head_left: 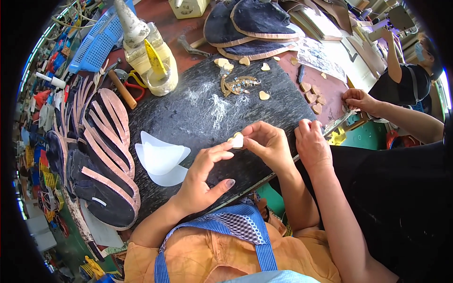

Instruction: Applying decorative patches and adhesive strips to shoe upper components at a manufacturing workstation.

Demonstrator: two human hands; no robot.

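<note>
My right hand [271, 145] pinches a small white-faced heart-shaped piece [238, 141] with a gold edge between thumb and forefinger. Beside it, my left hand [200, 181] has its fingers stretched out and its thumb apart. Its fingertips meet the left side of the heart piece; I cannot tell whether they press on it. Both hands are over the near edge of a black work board [203, 111]. White translucent curved sheets [163, 158] lie left of my left hand. Farther back are gold heart-shaped pieces [264, 95] and a beaded ornament [236, 85].
Dark strappy shoe parts [106, 193] lie at left, near a hammer [121, 89] and a glue pot [158, 70]. Dark padded pieces [257, 23] are stacked behind. A co-worker's hands [314, 144] are close on the right, near more gold hearts [311, 97].
</note>
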